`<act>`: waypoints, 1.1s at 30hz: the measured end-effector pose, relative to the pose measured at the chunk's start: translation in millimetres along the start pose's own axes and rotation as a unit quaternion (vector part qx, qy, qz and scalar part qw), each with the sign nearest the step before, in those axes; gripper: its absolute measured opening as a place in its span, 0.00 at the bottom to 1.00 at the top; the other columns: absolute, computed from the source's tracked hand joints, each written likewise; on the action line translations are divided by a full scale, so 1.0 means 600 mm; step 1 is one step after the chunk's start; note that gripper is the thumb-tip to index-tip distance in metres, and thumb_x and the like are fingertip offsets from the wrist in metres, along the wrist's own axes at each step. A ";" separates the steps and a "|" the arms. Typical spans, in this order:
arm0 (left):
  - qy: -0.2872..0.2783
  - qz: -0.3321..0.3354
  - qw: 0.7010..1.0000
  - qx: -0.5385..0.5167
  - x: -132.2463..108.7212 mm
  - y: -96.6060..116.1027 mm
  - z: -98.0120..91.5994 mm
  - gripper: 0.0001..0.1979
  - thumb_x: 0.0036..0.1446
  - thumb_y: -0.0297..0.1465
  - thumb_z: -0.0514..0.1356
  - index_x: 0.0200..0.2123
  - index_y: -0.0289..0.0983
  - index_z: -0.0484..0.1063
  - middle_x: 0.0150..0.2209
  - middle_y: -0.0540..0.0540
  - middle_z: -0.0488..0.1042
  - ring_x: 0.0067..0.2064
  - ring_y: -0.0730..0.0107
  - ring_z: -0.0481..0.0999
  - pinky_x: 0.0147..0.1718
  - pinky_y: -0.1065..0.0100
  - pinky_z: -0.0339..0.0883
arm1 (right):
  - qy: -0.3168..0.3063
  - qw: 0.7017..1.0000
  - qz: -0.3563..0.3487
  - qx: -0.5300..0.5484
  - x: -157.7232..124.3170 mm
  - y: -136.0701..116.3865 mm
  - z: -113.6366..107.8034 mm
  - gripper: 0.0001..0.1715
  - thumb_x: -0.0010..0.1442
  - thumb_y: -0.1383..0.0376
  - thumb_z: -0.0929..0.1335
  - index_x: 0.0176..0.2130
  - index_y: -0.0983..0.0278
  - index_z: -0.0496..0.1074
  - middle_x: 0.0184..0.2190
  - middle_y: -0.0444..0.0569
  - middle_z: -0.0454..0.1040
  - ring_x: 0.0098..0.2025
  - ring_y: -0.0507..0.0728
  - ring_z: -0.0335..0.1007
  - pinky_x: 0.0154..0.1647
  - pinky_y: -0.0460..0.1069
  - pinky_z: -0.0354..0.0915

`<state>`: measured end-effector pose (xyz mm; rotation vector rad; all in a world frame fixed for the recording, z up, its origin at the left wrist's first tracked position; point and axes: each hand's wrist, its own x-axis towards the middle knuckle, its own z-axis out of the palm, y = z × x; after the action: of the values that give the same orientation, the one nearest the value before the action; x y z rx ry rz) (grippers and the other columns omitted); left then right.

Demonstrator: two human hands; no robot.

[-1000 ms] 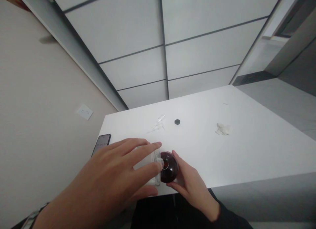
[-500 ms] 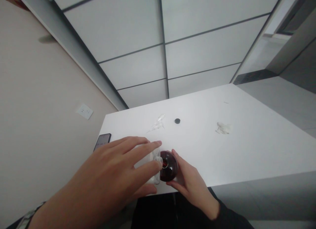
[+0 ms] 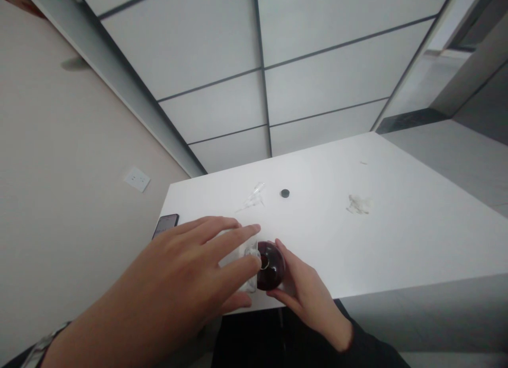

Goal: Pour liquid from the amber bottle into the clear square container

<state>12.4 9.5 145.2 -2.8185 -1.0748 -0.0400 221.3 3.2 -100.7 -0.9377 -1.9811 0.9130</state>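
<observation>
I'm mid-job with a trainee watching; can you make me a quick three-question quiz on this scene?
1. What does the right hand hold?
2. True or false: the small dark disc lies between the clear scraps and the pale crumpled patch.
3. The vessel in the left hand is: A) black, B) clear, C) green.

Key:
1. A dark reddish round vessel.
2. True.
3. B: a clear vessel, mostly hidden by the fingers.

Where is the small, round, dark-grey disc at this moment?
The disc lies near the head view's middle, on the white table, just right of the thin, transparent object.
</observation>
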 end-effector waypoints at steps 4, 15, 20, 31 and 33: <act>-0.008 0.001 1.000 -0.001 0.002 0.000 -0.002 0.07 0.69 0.33 0.63 0.49 0.43 0.74 0.58 0.46 0.80 0.54 0.55 0.79 0.48 0.54 0.79 | 0.003 1.000 0.001 0.002 0.000 0.000 0.000 0.56 0.65 0.58 0.75 0.78 0.54 0.45 0.72 0.60 0.65 0.70 0.69 0.67 0.67 0.66 0.69; -0.015 0.011 1.000 0.003 0.015 0.004 -0.011 0.07 0.67 0.30 0.63 0.48 0.43 0.75 0.55 0.46 0.81 0.49 0.55 0.80 0.43 0.57 0.79 | 0.010 1.000 -0.002 0.006 0.001 -0.001 0.002 0.59 0.64 0.60 0.76 0.78 0.50 0.41 0.72 0.58 0.65 0.69 0.69 0.68 0.66 0.66 0.70; -0.015 0.017 1.000 -0.001 0.024 0.006 -0.013 0.07 0.66 0.29 0.63 0.47 0.42 0.75 0.52 0.47 0.83 0.45 0.55 0.81 0.40 0.57 0.79 | 0.012 1.000 -0.010 0.015 0.004 -0.003 0.000 0.57 0.65 0.57 0.75 0.78 0.50 0.41 0.71 0.57 0.66 0.69 0.68 0.69 0.65 0.66 0.71; -0.017 0.062 0.998 0.021 0.048 0.012 -0.019 0.09 0.61 0.24 0.67 0.44 0.39 0.76 0.49 0.43 0.84 0.43 0.53 0.83 0.38 0.52 0.81 | 0.009 1.000 -0.007 0.012 0.002 0.001 0.001 0.59 0.63 0.59 0.76 0.78 0.51 0.43 0.71 0.58 0.67 0.69 0.69 0.68 0.66 0.67 0.70; -0.016 0.070 0.997 0.027 0.052 0.013 -0.020 0.11 0.59 0.23 0.68 0.45 0.38 0.76 0.50 0.42 0.84 0.45 0.52 0.83 0.40 0.51 0.81 | 0.007 1.000 -0.009 0.016 0.003 0.000 0.001 0.59 0.63 0.58 0.76 0.78 0.51 0.42 0.71 0.58 0.67 0.69 0.69 0.68 0.66 0.66 0.71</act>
<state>41.3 22.9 158.5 -2.8463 -0.8668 0.0472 220.1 4.9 -100.4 -0.9047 -1.9535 0.9228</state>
